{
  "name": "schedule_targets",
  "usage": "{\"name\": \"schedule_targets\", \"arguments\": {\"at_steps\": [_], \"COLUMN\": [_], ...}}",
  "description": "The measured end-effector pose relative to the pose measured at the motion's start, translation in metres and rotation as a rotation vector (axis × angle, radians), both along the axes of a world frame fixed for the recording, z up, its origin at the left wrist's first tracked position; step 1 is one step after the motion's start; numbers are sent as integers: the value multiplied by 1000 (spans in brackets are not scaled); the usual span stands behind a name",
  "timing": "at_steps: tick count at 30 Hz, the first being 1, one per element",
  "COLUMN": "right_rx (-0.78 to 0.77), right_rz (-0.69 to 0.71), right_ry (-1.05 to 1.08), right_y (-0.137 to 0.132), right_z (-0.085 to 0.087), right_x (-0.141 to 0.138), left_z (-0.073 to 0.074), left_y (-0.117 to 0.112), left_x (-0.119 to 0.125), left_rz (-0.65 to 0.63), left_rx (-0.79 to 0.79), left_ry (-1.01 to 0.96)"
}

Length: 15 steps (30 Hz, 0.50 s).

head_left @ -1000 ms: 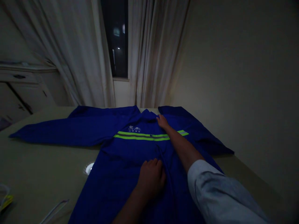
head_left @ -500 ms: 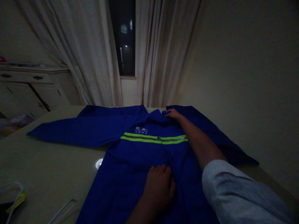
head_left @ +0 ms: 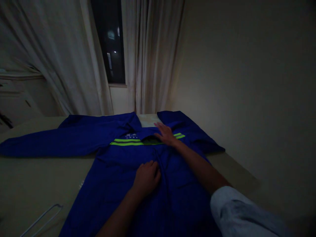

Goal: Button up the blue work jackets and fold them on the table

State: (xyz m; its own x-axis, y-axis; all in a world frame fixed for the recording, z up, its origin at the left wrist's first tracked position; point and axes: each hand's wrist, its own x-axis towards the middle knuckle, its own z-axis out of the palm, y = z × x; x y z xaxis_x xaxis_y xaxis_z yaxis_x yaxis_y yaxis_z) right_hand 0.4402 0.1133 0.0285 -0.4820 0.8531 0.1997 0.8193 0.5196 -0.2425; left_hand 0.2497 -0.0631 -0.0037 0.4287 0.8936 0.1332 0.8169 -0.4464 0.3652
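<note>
A blue work jacket with yellow-green reflective stripes lies spread front-up on a pale table, sleeves stretched out to both sides. My left hand rests on the jacket's front near the middle placket, fingers curled against the cloth. My right hand lies flat on the chest just below the collar, fingers stretched out, covering part of the stripe. The room is dim.
A white wire hanger lies at the table's near left corner. Pale curtains and a dark window stand behind the table. A wall runs close along the right side. A cabinet stands at far left.
My right hand has slid from the collar's right side down onto the chest stripe and flattened. The collar now lies lower. My left hand has stayed on the placket. The view shifted.
</note>
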Motion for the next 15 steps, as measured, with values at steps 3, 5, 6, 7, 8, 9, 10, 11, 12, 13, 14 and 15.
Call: {"name": "schedule_targets", "arguments": {"at_steps": [3,5,6,7,8,9,10,11,12,13,14,15], "right_rx": [-166,-173,-119,-43,51,143,210,252,268,255,241,219], "right_rz": [95,34,-61,-180,-331,-509,-689,-852,-1002,-1080,-1119,-1117], "right_ry": [-43,69,156,238,310,367,404,424,439,437,428,411], "right_y": [-8,-4,-1,1,2,0,-3,-9,-17,-26,-35,-44], "right_z": [-24,-24,-19,-12,-4,5,13,19,24,28,29,30], "right_x": [-26,-26,-18,-5,13,35,60,87,113,138,160,178], "left_z": [-2,-3,-3,-3,-4,-4,-4,-5,-5,-6,-7,-8], "left_y": [-1,-1,-1,-1,-1,-1,-1,-1,0,0,1,1], "left_x": [-4,-7,-9,-10,-10,-10,-10,-10,-9,-8,-8,-7], "left_rz": [-10,-18,-23,-30,-37,-43,-47,-49,-48,-48,-48,-50], "left_rx": [-1,-14,-20,-24,-25,-24,-23,-20,-19,-18,-15,-13], "left_ry": [3,-10,-17,-24,-29,-31,-29,-24,-16,-8,0,7]}}
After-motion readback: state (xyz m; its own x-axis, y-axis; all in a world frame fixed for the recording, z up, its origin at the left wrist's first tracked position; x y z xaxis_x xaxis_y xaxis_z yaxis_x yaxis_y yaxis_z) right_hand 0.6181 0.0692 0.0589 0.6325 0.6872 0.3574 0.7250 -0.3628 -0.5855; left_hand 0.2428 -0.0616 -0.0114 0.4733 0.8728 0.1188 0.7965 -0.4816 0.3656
